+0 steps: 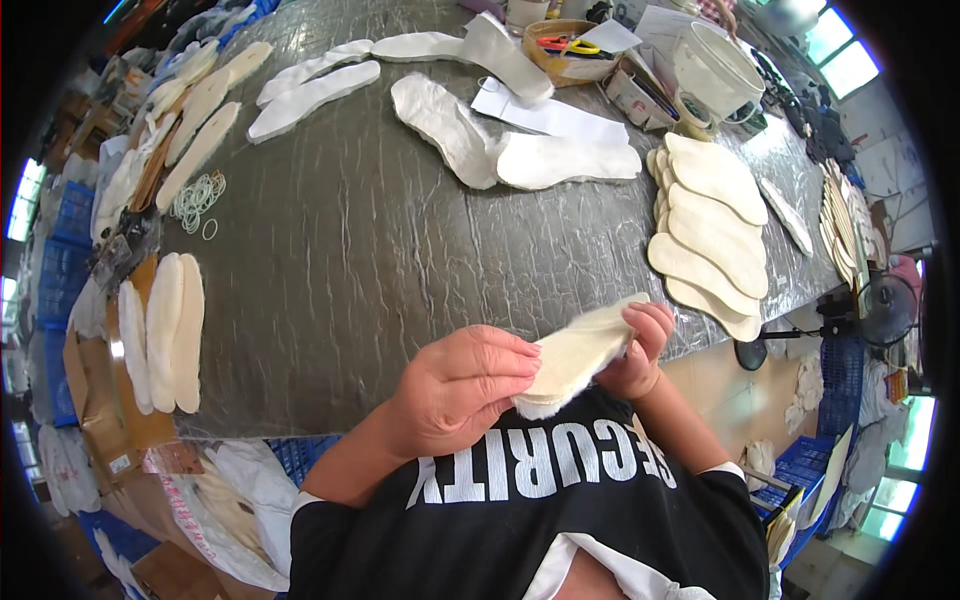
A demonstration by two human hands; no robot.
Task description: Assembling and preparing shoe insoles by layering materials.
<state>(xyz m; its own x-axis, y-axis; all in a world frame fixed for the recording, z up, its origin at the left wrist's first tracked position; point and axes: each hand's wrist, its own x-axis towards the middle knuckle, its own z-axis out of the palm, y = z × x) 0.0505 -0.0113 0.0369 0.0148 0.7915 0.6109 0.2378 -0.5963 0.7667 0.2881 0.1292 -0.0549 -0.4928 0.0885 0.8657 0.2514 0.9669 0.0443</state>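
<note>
Between my two hands, above the table's near edge, is a cream insole [577,355] with fluffy white fleece showing along its edges. My left hand [465,385] pinches its near-left end between thumb and fingers. At the far-right end, my right hand [640,350] is closed round the insole's side, its thumb partly hidden. The insole is tilted, cream face up; it looks like more than one layer at the left end. Nearest to my right hand on the table lies an overlapping stack of cream insoles [710,230].
White fleecy insoles [445,130] lie across the table's far side. A basket [570,50] with scissors and a white bucket [715,70] stand at the back right. Rubber bands [197,200] and more insoles [175,330] are at the left. A small fan [887,308] is at the right.
</note>
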